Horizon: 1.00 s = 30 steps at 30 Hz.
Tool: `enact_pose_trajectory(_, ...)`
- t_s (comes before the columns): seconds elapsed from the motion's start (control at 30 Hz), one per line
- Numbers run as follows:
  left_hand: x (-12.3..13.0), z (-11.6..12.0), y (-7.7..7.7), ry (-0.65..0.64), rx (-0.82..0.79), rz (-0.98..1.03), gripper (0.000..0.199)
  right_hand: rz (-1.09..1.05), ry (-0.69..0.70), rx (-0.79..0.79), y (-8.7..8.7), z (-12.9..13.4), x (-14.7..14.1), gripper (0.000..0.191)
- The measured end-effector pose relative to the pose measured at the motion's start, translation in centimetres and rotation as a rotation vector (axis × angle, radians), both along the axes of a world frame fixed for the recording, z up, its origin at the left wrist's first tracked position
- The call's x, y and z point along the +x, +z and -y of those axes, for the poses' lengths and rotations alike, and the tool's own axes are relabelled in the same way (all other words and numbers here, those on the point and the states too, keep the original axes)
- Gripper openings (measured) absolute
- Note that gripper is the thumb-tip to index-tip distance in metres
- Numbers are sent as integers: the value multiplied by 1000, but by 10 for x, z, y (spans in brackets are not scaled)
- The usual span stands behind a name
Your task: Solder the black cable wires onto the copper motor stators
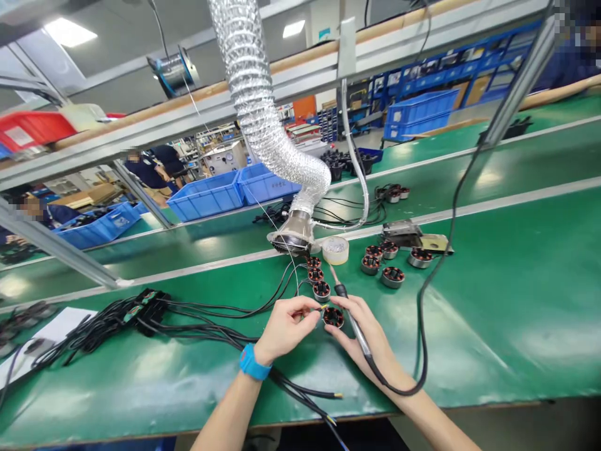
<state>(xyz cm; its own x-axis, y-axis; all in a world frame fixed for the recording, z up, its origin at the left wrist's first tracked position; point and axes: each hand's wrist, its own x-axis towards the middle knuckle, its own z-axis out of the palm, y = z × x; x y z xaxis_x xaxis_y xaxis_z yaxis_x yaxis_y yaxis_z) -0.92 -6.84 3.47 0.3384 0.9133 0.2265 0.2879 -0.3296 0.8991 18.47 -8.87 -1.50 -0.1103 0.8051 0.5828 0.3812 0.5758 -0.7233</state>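
My left hand (291, 326), with a blue band at the wrist, pinches the end of a black cable whose yellow wire tip lies at the edge of a round motor stator (333, 317). My right hand (365, 335) holds a soldering iron (357, 329), its tip pointing up and away, while the thumb and fingers rest beside the same stator. Just beyond it, several stators (322, 290) stand in a row with black cables attached. A thin solder wire (295, 269) hangs down from above behind my left hand.
A silver extraction duct (300, 169) ends above the bench (493, 300). Tape roll (335, 249), loose stators (392, 277) and a metal block (402, 233) stand behind. Cable bundles (107, 322) cross the left side. The iron's cord (425, 288) loops at right.
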Motion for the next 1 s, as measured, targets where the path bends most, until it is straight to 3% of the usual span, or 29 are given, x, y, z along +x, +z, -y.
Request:
enact_pose_trajectory(0.13, 3, 3, -4, -27, -88, 15, 28, -150, -17, 92, 14, 0, -6, 32)
enact_pose_trajectory(0.33, 6, 14, -11, 4, 36, -40, 26, -333, 65, 70, 22, 5, -24, 25)
enact_pose_trajectory(0.43, 6, 18, -16, 44, 59, -46, 25, -384, 69, 53, 22, 9, -30, 21)
enact_pose_trajectory(0.63, 9, 23, -19, 83, -60, 82, 25, -471, 30, 11, 15, 17, -39, 15)
enact_pose_trajectory(1.0, 9, 17, -23, 165, -271, 317, 24, -362, -164, 189, 5, 27, -67, 13)
